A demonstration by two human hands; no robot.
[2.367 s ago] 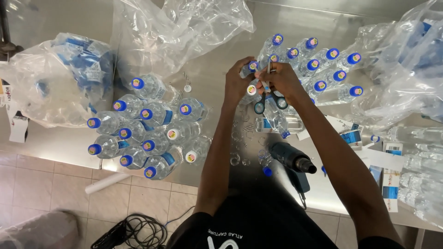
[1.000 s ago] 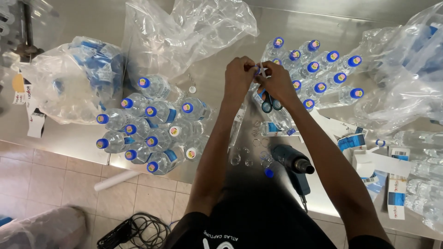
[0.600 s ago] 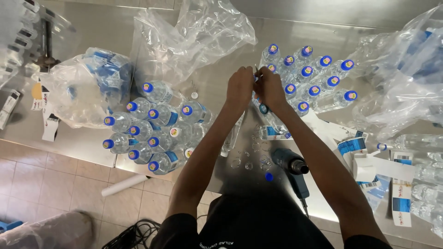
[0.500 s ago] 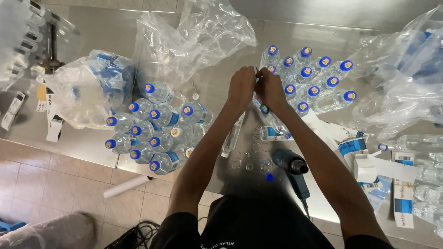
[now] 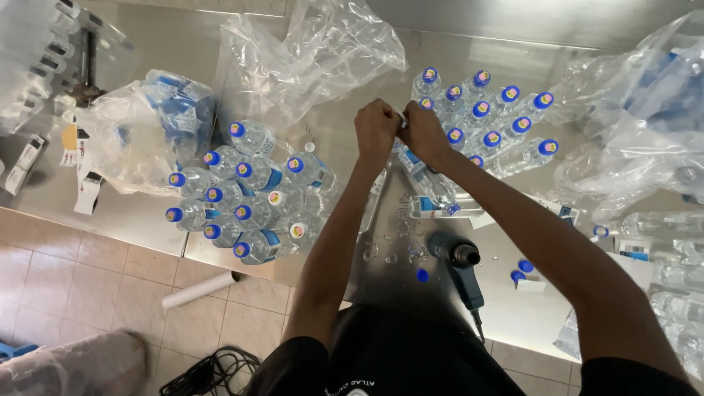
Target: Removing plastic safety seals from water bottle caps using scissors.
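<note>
Both hands met over the steel table (image 5: 469, 59) — left hand (image 5: 376, 130) and right hand (image 5: 424, 132) w/ fingers curled tight, pinching a small whitish object (image 5: 402, 121) between them; too small to say what it was. At 3 o'clock of the hands stood a cluster of clear plastic bottles w/ blue caps (image 5: 493, 117), just beside the right knuckles. At 8 o'clock, a second bottle group (image 5: 249, 198). At 6 o'clock, near the table edge — a dark handheld tool (image 5: 456, 257). Crumpled clear plastic wrap (image 5: 308, 55) at 11 o'clock.
</note>
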